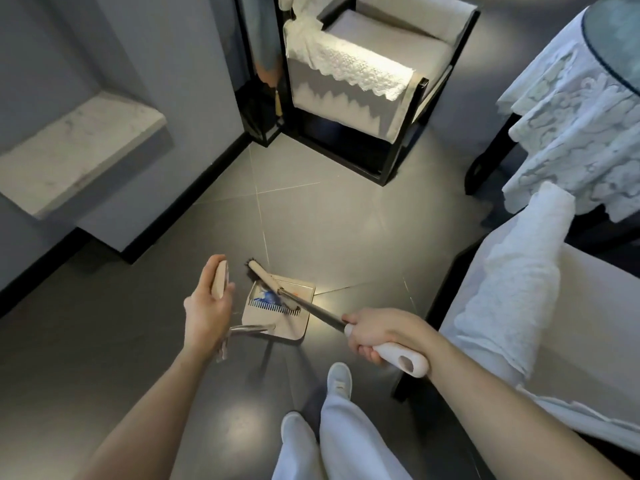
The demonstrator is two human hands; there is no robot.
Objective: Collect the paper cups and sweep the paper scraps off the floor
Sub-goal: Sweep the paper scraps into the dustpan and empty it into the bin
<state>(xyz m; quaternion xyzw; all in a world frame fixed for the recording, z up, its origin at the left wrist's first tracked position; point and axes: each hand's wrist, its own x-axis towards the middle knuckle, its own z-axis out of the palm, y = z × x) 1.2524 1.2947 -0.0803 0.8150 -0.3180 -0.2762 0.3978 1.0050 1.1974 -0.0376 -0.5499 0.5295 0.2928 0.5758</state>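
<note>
While the person stands on the grey tiled floor [329, 220], a pale stone ledge [79, 150] juts from the wall far left, well apart from the action. Left hand [206, 310] is next, fingers and thumb curled round the beige grip of the long-handled dustpan [294, 327]. Its metal stem runs down right to the pan, which sits flat on the tiles, comb teeth along one edge.

Paper scraps [266, 298], blue and white, lie inside the pan at its left side. A small orange bit is near the pan's far edge. Can't tell if any of it is a cup.

Broom [266, 277] lies slanted across the pan. Its beige head rests over the pan's upper left corner, with dark bristles poking past onto the floor. The metal shaft runs back right, passing over the scraps.

Further back, centre, stands a dark-framed armchair [363, 74] with pale cushions and a white lace cover over its arm. It is well apart from the pan. Below it in the picture are two pale shoes [339, 375] and light trousers, just behind the pan.

Right hand [379, 336] is wrapped tight on the broom's white handle, thumb along the top. The two hands are apart, one tool each.

At right is a second chair [512, 306] draped in white lace. Beyond it a table with a lace cloth [571, 133] hanging off its edge.
</note>
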